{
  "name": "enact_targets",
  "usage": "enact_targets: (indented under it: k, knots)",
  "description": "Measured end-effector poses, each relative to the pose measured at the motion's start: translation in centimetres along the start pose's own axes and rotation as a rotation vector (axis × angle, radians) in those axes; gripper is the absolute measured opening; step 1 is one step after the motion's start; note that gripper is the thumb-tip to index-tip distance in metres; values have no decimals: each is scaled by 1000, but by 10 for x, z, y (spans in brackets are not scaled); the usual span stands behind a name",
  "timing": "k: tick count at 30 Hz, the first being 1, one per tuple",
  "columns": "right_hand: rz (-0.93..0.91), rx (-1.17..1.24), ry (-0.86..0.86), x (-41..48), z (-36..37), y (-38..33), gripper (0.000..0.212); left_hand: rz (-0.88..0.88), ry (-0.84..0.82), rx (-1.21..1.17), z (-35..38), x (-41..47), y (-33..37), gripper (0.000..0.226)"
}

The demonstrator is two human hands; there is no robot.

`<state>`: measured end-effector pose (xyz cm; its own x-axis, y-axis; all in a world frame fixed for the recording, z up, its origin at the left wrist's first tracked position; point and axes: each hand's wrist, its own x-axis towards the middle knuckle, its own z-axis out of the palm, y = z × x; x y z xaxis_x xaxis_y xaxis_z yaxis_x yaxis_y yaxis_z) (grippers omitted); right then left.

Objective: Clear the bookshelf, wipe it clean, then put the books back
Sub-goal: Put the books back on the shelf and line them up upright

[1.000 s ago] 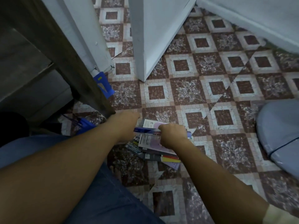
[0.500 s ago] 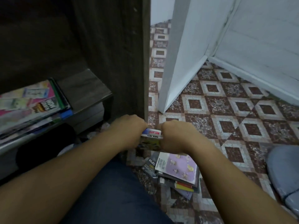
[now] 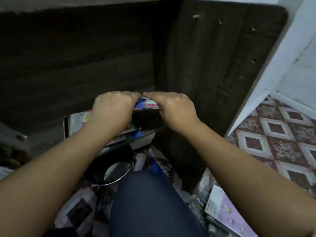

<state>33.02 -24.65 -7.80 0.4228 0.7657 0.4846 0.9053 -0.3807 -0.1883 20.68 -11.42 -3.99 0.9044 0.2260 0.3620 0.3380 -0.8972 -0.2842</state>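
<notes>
Nearest, a knee in dark blue denim [image 3: 150,202] is seen at the lower middle. To its right, a loose pile of books topped by a lilac cover [image 3: 225,214] lies on the maroon-and-white patterned tile floor [image 3: 282,139], beside the foot of the shelf unit. To the left of the knee, a round black vessel with a shiny metal rim [image 3: 111,170] stands on the floor under the lowest shelf board. Farther in, a thin white-and-blue book with red lettering [image 3: 147,104] is held by both hands in front of the shelf opening. The left grip [image 3: 112,108] is closed on its left end and the right grip [image 3: 174,108] on its right end, with fingers curled over the far edge. Whether the book touches the shelf cannot be told. Just left of it and partly under the left wrist, a flat stack of colourful books [image 3: 77,120] lies on the shelf board. Beyond, the dark wooden side panel of the bookshelf [image 3: 213,65] stands upright on the right. A white wall [image 3: 290,57] is seen past it.
</notes>
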Motion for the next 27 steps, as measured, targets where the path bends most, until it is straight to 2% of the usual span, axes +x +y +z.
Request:
enact_targets:
  k: [3, 6, 8, 11, 14, 17, 21, 27]
  knots:
    - [-58, -82, 47, 27, 36, 9, 48, 1, 115, 38, 39, 4, -15, 37]
    - [-133, -147, -8, 37, 71, 23, 50, 35, 97, 39, 87, 5, -20, 46]
    - [-150, -135, -122, 34, 89, 33, 52, 27, -34, -4, 106, 4, -14, 46]
    - [-79, -128, -346, 24, 111, 45, 56, 6, -266, -4, 127, 1, -1, 60]
    - [48, -64, -499, 23, 125, 50, 67, 51, -288, 41, 133, 13, -2, 64]
    - [82, -78, -572, 31, 126, 48, 71, 87, -385, 22, 130, 27, -14, 64]
    - [70, -287, -580, 34, 118, 40, 68, 85, -522, -90, 118, 29, -14, 73]
    - [150, -273, -455, -5, 82, 32, 46, 60, -325, -138, 85, 7, 20, 59]
